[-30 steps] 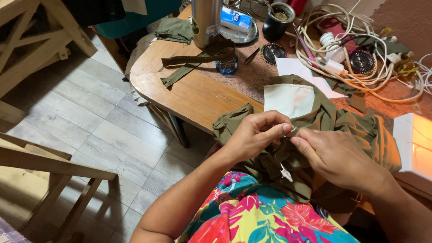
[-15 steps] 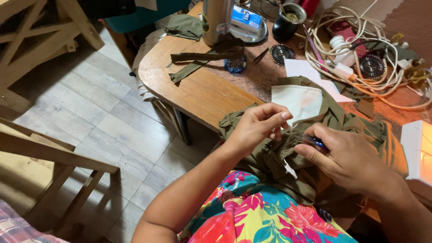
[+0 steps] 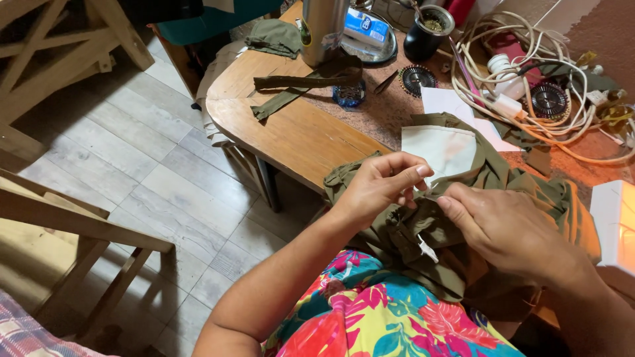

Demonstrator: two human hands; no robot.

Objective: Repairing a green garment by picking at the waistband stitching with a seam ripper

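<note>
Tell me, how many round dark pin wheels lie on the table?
2: one pin wheel near the dark cup, the other pin wheel among the white cables; more may be hidden.

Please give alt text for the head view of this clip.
Both bare hands, left hand and right hand, pinch a bunched olive-green fabric garment with a white pocket lining, held over a floral lap. Beyond it, the rounded wooden table holds fabric strips and tangled cream cables.

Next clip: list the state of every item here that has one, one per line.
Olive-green fabric garment: bunched on table edge and lap, pinched by both hands.
Left hand: fingers pinched on the fabric.
Right hand: fingers pressed on the fabric.
White fabric patch: lying flat on garment.
Dark cup: upright, filled.
White cables: tangled.
</note>
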